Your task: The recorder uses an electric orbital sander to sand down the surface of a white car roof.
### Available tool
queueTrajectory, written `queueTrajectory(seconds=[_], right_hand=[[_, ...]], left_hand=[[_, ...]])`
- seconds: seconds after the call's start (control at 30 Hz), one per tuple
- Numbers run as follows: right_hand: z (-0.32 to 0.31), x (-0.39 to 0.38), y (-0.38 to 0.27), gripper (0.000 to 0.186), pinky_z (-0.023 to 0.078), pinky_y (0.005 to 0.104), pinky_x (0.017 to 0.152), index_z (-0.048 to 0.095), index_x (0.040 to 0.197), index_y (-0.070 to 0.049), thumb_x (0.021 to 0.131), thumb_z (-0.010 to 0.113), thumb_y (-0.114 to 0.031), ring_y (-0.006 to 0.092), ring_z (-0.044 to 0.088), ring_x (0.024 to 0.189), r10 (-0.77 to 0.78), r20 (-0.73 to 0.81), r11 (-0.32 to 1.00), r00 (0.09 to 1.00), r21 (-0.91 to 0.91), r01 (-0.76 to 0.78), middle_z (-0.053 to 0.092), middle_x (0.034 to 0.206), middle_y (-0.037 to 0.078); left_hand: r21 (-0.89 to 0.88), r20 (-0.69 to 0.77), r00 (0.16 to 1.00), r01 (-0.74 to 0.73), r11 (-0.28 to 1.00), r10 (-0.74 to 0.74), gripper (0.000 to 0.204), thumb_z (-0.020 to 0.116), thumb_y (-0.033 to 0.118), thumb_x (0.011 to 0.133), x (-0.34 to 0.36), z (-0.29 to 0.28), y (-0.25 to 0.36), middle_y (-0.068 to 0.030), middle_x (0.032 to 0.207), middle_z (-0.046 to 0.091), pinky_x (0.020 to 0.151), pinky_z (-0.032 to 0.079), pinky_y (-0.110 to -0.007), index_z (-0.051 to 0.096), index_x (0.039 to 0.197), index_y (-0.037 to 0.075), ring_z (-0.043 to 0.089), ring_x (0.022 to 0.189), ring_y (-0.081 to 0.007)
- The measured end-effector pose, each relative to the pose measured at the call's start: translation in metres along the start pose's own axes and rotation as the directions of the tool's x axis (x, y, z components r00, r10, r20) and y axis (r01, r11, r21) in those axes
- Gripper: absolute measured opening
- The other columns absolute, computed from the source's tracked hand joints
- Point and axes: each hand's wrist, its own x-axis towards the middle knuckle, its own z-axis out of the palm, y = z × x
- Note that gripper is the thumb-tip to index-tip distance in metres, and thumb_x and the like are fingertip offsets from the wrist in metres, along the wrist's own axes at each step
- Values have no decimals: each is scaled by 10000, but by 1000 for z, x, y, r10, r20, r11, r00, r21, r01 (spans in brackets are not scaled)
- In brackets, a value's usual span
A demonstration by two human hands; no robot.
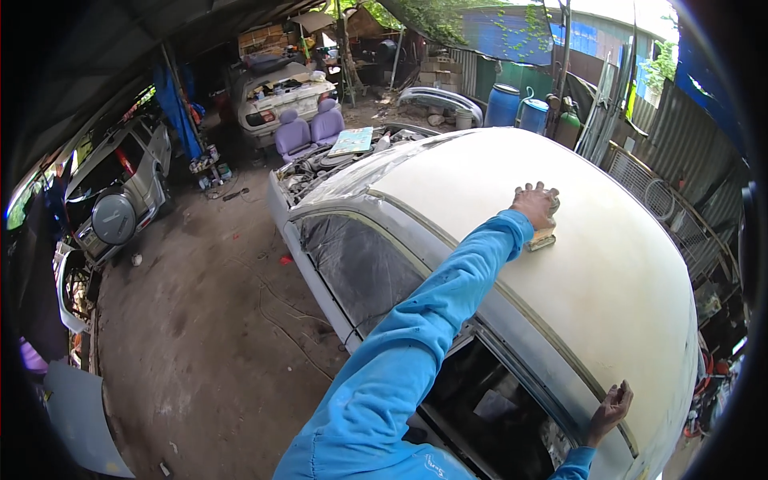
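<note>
My left hand (534, 203) reaches out in a blue sleeve and presses a tan sanding block (544, 238) flat onto the cream, matt roof (608, 304) of a car. The fingers are spread over the top of the block. My right hand (610, 406) rests low on the near edge of the roof, by the rain gutter, holding nothing. Below my arm, the car's side windows (360, 264) are masked with dark sheeting.
A dirt floor (208, 336) lies left of the car. A silver off-road car (120, 192) stands far left, and a stripped white car (280, 96) with two purple seats (308, 128) at the back. Blue barrels (516, 108) and corrugated fencing (688, 136) stand to the right.
</note>
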Motion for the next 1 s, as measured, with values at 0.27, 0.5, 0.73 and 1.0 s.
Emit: queueTrajectory(seconds=[0.27,0.5,0.73,1.0], right_hand=[[-5,-6,-23,241,490,315,832,629,1204,44,968,608,2,187,555,895,11,-23,1000,1000,-5,-11,592,1068,111],[-7,-5,-33,243,502,322,851,642,1181,34,942,631,-2,200,571,885,21,-104,1000,994,-20,-23,613,1040,109],[1,2,-43,220,526,320,810,669,1152,15,936,660,-20,200,621,889,2,-99,1000,995,-19,-4,647,1054,106],[-4,-1,-46,211,528,310,791,678,1135,14,925,681,-2,194,627,870,7,-101,999,995,-38,-11,662,1066,109]], left_hand=[[87,102,994,-49,995,40,762,769,500,827,43,10,-12,-167,1339,619,1061,518,-428,508,1436,124,625,1250,-329],[47,108,990,-100,994,94,702,741,480,852,58,13,-9,-190,1319,649,1072,517,-431,502,1398,108,641,1236,-343],[116,94,996,-15,993,4,596,746,407,826,63,9,-14,-170,1307,655,1069,517,-432,581,1332,139,629,1253,-340],[43,12,999,-31,999,30,499,748,343,782,58,19,-14,-186,1222,687,1022,527,-436,616,1210,121,657,1195,-354]])
